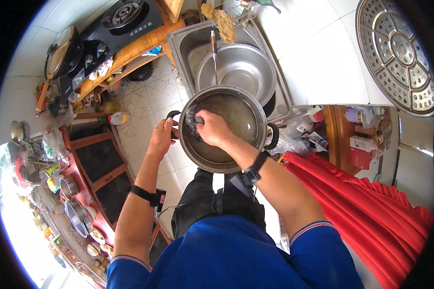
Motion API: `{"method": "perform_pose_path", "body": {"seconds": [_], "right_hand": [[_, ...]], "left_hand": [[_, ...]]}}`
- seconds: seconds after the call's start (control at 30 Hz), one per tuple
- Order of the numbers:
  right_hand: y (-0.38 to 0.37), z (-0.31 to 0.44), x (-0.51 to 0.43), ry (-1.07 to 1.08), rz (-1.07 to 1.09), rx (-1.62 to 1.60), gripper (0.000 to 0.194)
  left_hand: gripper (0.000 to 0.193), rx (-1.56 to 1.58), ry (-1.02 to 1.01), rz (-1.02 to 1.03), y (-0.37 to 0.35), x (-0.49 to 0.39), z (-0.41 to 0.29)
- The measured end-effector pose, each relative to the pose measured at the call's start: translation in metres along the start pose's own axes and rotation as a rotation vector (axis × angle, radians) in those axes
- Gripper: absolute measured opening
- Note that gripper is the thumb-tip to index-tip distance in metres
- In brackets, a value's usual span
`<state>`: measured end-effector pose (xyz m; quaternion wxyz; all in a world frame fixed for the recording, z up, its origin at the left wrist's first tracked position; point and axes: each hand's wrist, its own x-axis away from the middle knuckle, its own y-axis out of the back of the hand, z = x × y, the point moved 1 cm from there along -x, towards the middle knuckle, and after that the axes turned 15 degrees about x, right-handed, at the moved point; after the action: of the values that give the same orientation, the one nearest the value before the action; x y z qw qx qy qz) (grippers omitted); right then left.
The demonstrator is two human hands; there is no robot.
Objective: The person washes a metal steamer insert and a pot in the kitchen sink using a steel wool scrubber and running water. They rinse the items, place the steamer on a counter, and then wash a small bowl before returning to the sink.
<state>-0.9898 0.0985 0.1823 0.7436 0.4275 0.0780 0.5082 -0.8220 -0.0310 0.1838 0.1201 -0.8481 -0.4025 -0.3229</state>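
A two-handled metal pot [222, 160] is held in front of me, over the near edge of the sink, with murky water inside. My left hand [161, 135] grips the pot's black left handle [172, 115]. Inside the pot, my right hand [213, 128] presses a dark steel-wool scourer [193, 122] against the left inner wall. The pot's black right handle [273, 136] is free. Just beyond the pot, a wide stainless steel basin [251, 67] sits in the sink, partly hidden by it. A long-handled utensil [213, 47] leans in the basin, its lower end hidden.
The steel sink [191, 39] has a loofah-like scrubber [224, 25] at its far rim. A gas hob [130, 27] stands far left. A perforated steamer plate [401, 48] is at upper right. A red curtain [343, 191] hangs on the right, and a plastic jug [118, 118] stands on the floor.
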Motion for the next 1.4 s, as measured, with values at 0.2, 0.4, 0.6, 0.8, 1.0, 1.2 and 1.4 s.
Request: {"method": "perform_pose_path", "body": {"seconds": [0.2, 0.4, 0.6, 0.8, 1.0, 1.2, 1.4], "right_hand": [[0.027, -0.04, 0.03, -0.008, 0.358, 0.467, 0.032], [-0.011, -0.032, 0.02, 0.028, 0.674, 0.712, 0.031], [0.025, -0.023, 0.051, 0.12, 0.603, 0.256, 0.039], [-0.02, 0.005, 0.015, 0.024, 0.434, 0.089, 0.04], [-0.017, -0.044, -0.047, -0.421, 0.01, -0.674, 0.032], [0.025, -0.057, 0.014, -0.184, 0.208, 0.365, 0.038], [-0.008, -0.032, 0.027, -0.076, 0.525, 0.65, 0.042]], "left_hand": [[0.046, 0.009, -0.029, 0.016, -0.003, 0.001, -0.002], [0.045, 0.008, -0.04, -0.023, -0.003, 0.001, 0.003], [0.045, 0.016, -0.053, -0.022, -0.002, -0.003, 0.008], [0.044, 0.011, -0.069, -0.039, -0.006, 0.002, 0.008], [0.045, -0.007, -0.069, -0.027, -0.004, 0.001, 0.008], [0.044, 0.048, -0.07, -0.012, -0.005, -0.001, 0.009], [0.044, 0.012, -0.091, -0.06, -0.008, 0.0, 0.008]]}}
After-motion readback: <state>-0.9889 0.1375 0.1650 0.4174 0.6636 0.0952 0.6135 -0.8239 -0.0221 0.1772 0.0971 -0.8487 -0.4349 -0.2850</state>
